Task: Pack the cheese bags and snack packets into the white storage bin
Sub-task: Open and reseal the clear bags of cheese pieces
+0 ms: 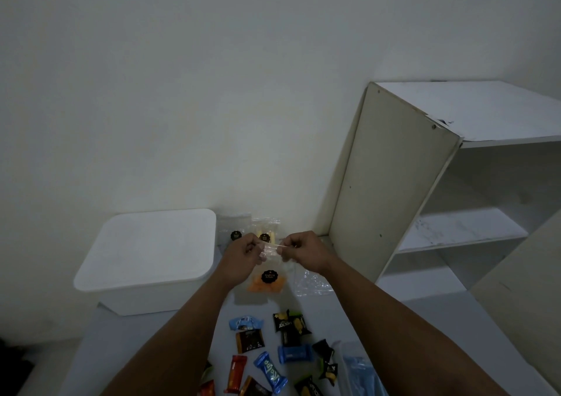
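Observation:
My left hand (243,251) and my right hand (299,251) pinch the top edge of a clear cheese bag (268,277) from either side; it hangs over the table with orange cheese and a black label at its bottom. Behind my hands, two more clear cheese bags (233,228) (267,227) stand against the wall, one holding yellow cheese. The white storage bin (145,259) sits to the left with its lid on. Several snack packets (291,324) in black, blue, brown and red lie scattered on the grey table in front.
A white shelf unit (440,183) with open compartments stands at the right. An empty clear bag (312,283) lies by its base. A blue-tinted plastic packet (361,374) sits at the lower right edge of the table. The wall is close behind.

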### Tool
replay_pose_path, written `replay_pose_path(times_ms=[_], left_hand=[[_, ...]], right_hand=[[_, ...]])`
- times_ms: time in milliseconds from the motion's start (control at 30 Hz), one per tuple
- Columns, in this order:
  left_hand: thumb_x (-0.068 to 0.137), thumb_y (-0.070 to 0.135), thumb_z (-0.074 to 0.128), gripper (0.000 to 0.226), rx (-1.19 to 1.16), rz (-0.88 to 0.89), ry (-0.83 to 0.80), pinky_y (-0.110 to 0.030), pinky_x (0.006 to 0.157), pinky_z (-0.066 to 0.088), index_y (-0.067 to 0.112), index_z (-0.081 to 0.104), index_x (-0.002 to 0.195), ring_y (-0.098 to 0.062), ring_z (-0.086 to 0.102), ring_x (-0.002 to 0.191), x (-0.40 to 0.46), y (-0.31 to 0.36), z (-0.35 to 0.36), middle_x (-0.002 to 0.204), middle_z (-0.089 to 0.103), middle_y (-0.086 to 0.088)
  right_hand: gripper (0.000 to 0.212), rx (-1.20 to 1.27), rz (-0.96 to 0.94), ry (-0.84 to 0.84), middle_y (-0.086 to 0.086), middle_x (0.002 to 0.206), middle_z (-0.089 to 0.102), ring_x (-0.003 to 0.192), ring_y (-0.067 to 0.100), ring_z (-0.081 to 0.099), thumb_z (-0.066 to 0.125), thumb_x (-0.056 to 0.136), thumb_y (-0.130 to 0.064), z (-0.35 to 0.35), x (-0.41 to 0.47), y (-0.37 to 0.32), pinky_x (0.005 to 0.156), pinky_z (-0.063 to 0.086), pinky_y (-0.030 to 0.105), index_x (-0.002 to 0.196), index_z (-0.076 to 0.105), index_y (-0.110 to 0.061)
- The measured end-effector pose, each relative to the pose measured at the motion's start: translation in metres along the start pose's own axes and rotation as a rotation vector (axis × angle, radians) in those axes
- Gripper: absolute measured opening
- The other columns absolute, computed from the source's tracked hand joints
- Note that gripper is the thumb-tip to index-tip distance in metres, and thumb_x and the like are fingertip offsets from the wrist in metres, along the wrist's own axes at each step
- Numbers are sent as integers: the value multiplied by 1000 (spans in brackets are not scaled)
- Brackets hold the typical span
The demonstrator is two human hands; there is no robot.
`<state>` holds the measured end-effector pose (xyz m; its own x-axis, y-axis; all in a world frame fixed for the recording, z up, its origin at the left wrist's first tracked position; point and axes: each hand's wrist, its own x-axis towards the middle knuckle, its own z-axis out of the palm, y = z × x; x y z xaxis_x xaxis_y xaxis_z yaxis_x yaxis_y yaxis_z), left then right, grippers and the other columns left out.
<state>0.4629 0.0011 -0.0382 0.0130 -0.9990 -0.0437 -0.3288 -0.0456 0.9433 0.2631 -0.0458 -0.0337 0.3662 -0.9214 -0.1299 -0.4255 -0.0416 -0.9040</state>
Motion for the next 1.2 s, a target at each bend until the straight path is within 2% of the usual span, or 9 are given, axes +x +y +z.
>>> replay_pose_path(times_ms=[167, 267, 367, 533, 667, 733, 867, 1000, 1200], left_hand=[[98, 15, 63, 11, -37, -24, -4, -26, 69, 55, 11, 65, 88, -14, 66, 71, -2, 1, 2, 79, 71, -10], [98, 11, 62, 11, -32, -25, 2, -20, 64, 53, 7, 68, 90, -10, 64, 68, -3, 1, 1, 80, 70, -11], [99, 11, 60, 12, -59, -49, 25, -22, 68, 52, 3, 67, 94, -11, 66, 73, -3, 0, 0, 84, 71, -13], [100, 9, 58, 13, -67, -66, 38, -11, 58, 47, -1, 66, 97, 2, 62, 59, -4, -1, 1, 81, 69, -10], [101, 9, 58, 12, -88, -68, 46, -12, 58, 46, 4, 64, 92, 0, 61, 60, -3, -2, 0, 78, 69, -8], [101, 10, 57, 14, -100, -77, 74, -11, 57, 47, 0, 64, 94, 1, 61, 60, -4, -2, -2, 79, 69, -9], [102, 11, 56, 16, -113, -80, 82, -15, 59, 48, 3, 64, 91, -8, 60, 64, -5, -4, -5, 79, 69, -7], [101, 10, 56, 16, -112, -73, 78, -17, 60, 48, 6, 63, 88, -6, 60, 62, -5, -2, -5, 78, 69, -6], [100, 10, 56, 15, -119, -84, 78, -21, 64, 49, 6, 64, 88, -9, 60, 65, -4, -4, -6, 76, 69, -3]], right_hand=[[16, 54, 19, 5, 16, 84, 76, 66, 6, 63, 79, 86, -21, -3, -4, 2, 61, 48, 19, 84, 78, -6], [16, 115, 59, 14, 16, 86, 77, 72, 9, 68, 81, 85, -23, -4, -7, 1, 67, 51, 25, 86, 78, -8], [19, 180, 91, 17, 15, 89, 77, 77, 12, 70, 80, 85, -24, -4, -9, -1, 75, 54, 31, 90, 76, -6], [13, 144, 61, 12, 11, 84, 75, 75, 10, 69, 76, 89, -23, -2, -10, -3, 73, 53, 29, 77, 72, -19], [11, 170, 70, 62, 15, 90, 77, 74, 9, 69, 78, 87, -23, -2, -12, -5, 69, 53, 25, 78, 75, -17], [11, 217, 101, 55, 15, 91, 77, 75, 10, 69, 79, 86, -22, -2, -11, -4, 73, 54, 28, 77, 75, -17], [10, 284, 156, 50, 7, 80, 74, 76, 13, 67, 78, 87, -19, -3, -9, 0, 78, 53, 34, 80, 75, -14], [13, 318, 162, 99, 2, 75, 74, 74, 10, 67, 82, 83, -22, -3, -11, 0, 72, 52, 29, 74, 75, -16], [20, 328, 147, 93, 2, 77, 74, 78, 12, 68, 80, 86, -23, -4, -13, 6, 75, 51, 32, 70, 69, -18]])
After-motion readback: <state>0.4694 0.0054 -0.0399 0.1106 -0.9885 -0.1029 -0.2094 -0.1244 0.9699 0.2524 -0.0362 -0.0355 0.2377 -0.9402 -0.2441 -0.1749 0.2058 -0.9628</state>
